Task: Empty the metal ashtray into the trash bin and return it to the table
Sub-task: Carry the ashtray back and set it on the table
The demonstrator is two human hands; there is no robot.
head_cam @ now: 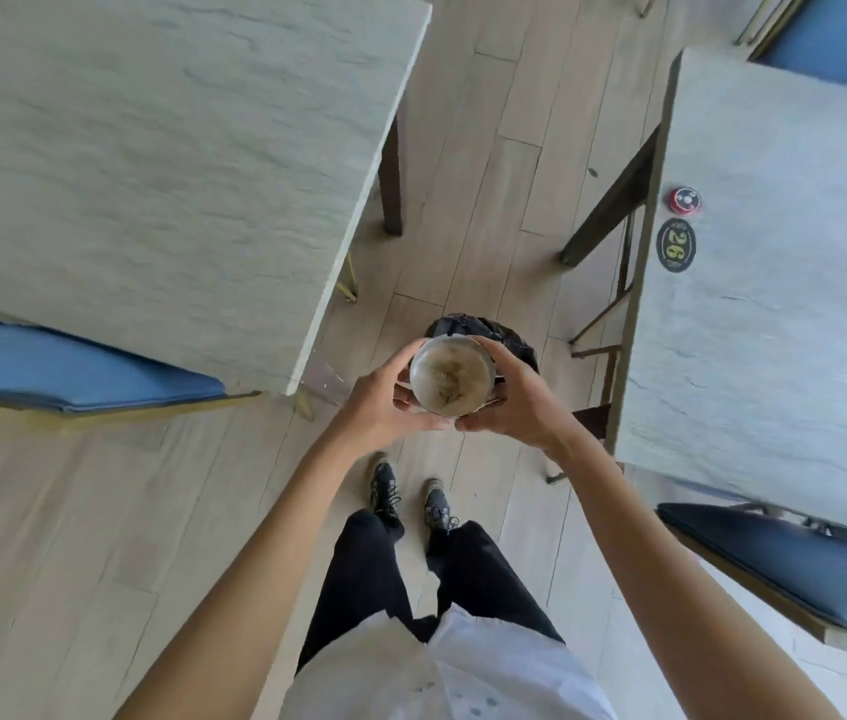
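Observation:
The round metal ashtray (451, 375) is held upright in front of me with brownish ash residue on its inside. My left hand (387, 402) cups its left side and my right hand (512, 402) cups its right side. Just beyond and below the ashtray stands the trash bin (504, 332) with a black bag liner, mostly hidden behind the ashtray and my hands. One pale stone-look table (177, 163) is at the left and another (774, 304) at the right.
Blue-cushioned chairs stand at the left (73, 371), lower right (800, 563) and top right. On the right table lie a red call button (684, 200) and a dark oval number plate (676, 245). A wood-plank aisle runs between the tables, with my feet (411, 498) on it.

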